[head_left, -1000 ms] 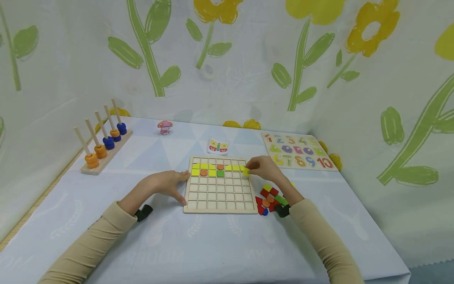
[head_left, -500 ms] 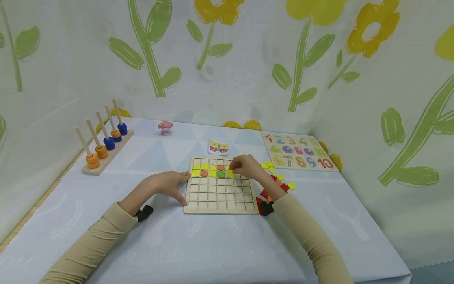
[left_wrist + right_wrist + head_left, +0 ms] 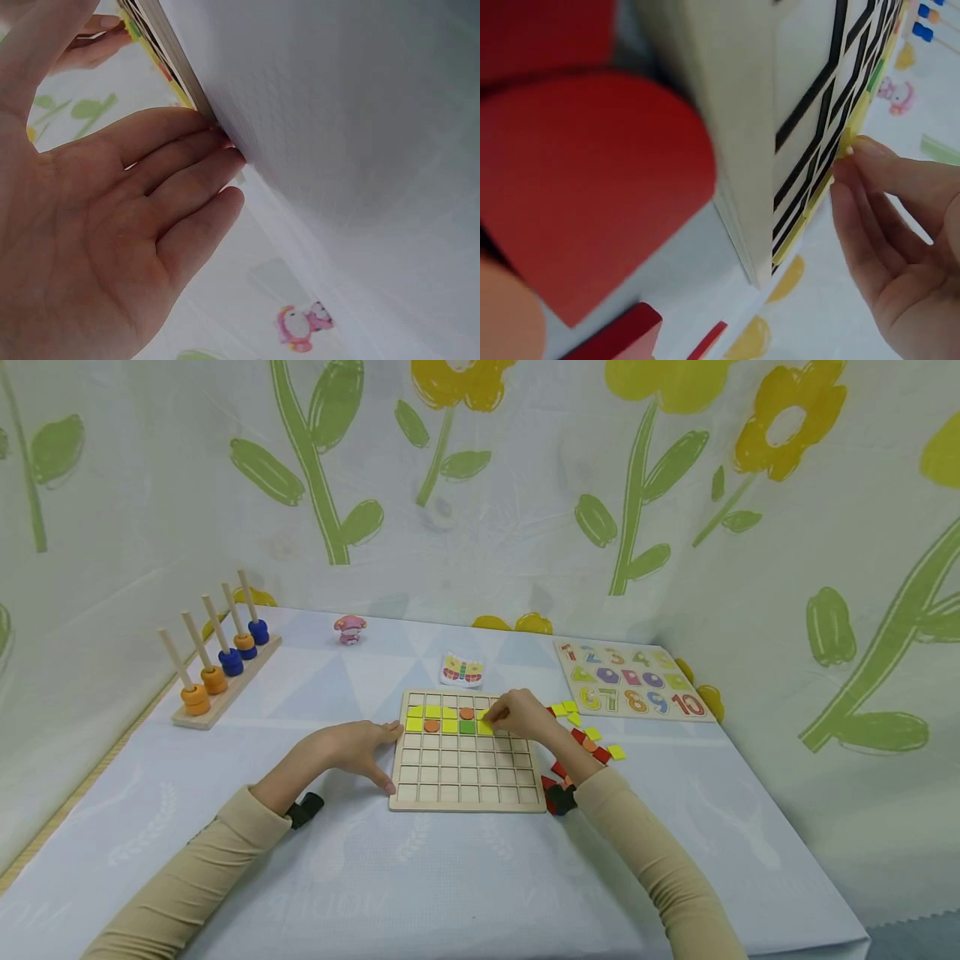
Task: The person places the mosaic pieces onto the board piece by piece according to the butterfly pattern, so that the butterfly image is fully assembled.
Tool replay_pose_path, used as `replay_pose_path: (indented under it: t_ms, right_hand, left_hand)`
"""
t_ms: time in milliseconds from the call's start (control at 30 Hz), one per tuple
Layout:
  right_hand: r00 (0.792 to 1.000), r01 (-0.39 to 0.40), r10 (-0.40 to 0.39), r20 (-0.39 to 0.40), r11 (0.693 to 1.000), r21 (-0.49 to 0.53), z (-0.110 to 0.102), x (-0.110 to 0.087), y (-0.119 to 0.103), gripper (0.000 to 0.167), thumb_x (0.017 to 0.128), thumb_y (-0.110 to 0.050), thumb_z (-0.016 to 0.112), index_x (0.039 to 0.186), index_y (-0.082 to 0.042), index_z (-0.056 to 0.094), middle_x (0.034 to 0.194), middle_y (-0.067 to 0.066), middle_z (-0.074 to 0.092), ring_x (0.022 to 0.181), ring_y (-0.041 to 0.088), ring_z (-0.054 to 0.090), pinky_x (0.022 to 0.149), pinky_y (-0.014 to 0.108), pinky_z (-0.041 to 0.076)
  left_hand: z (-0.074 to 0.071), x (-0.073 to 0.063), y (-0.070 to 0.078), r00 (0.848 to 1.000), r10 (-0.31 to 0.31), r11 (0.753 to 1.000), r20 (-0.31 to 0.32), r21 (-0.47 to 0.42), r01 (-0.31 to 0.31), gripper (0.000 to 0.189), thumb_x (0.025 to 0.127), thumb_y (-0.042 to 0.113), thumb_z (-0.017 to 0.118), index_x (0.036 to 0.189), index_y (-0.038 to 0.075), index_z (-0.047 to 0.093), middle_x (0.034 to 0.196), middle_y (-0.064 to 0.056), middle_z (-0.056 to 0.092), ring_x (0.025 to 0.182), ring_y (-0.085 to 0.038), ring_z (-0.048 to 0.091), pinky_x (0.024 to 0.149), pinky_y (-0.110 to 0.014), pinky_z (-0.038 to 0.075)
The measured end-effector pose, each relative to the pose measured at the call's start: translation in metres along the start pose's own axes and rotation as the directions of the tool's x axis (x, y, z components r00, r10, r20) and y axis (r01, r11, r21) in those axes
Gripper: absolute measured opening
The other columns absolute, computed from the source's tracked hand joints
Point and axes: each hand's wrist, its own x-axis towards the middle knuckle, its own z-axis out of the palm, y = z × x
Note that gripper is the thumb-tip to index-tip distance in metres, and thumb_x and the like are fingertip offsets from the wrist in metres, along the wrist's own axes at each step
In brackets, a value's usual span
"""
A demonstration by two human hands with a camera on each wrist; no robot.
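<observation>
A wooden grid board (image 3: 450,775) lies mid-table, with yellow tiles (image 3: 448,726), orange round tiles (image 3: 431,726) and a green square tile (image 3: 467,727) in its upper rows. My left hand (image 3: 352,746) steadies the board's left edge; in the left wrist view its extended fingers (image 3: 199,176) touch the board's side. Over the upper right cells, my right hand (image 3: 523,717) pinches a yellow tile (image 3: 485,726) just right of the green one. The right wrist view shows thumb and fingertips of that hand (image 3: 911,225) together at the grid surface.
Loose red, orange and yellow pieces (image 3: 592,734) lie right of the board, partly under the right forearm. A butterfly pattern card (image 3: 462,669) is behind the board. Farther out are a number puzzle (image 3: 637,681), a peg stacker (image 3: 197,722) and a pink figurine (image 3: 349,629).
My right hand has carried the yellow tile left from the board's right edge to beside the green tile, then nudged it slightly farther left. The left hand has stayed at the board's edge.
</observation>
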Motion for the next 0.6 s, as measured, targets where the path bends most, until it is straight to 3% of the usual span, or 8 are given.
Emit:
replay_pose_path:
  t_ms: [333, 600]
  right_hand:
    - [0.999, -0.025, 0.026, 0.033, 1.0, -0.008, -0.009, -0.01, 0.007, 0.021, 0.088, -0.007, 0.071, 0.109, -0.004, 0.073, 0.101, 0.005, 0.072, 0.087, 0.016, 0.064, 0.08, 0.027, 0.054]
    - [1.0, 0.007, -0.007, -0.007, 1.0, 0.02, -0.023, -0.042, 0.023, 0.019, 0.088, -0.003, 0.069, 0.106, -0.002, 0.072, 0.099, 0.008, 0.071, 0.088, 0.02, 0.065, 0.077, 0.03, 0.055]
  left_hand:
    - [-0.001, -0.001, 0.002, 1.0, -0.002, 1.0, -0.001, -0.001, 0.002, 0.105, 0.071, 0.05, 0.081, 0.147, -0.003, 0.032, 0.154, -0.018, 0.026, 0.14, -0.036, 0.028, 0.113, -0.048, 0.025]
    - [0.0, -0.001, 0.001, 1.0, 0.01, 1.0, -0.003, 0.009, -0.01, 0.106, 0.071, 0.051, 0.081, 0.147, -0.004, 0.033, 0.154, -0.019, 0.027, 0.14, -0.036, 0.028, 0.113, -0.048, 0.025]
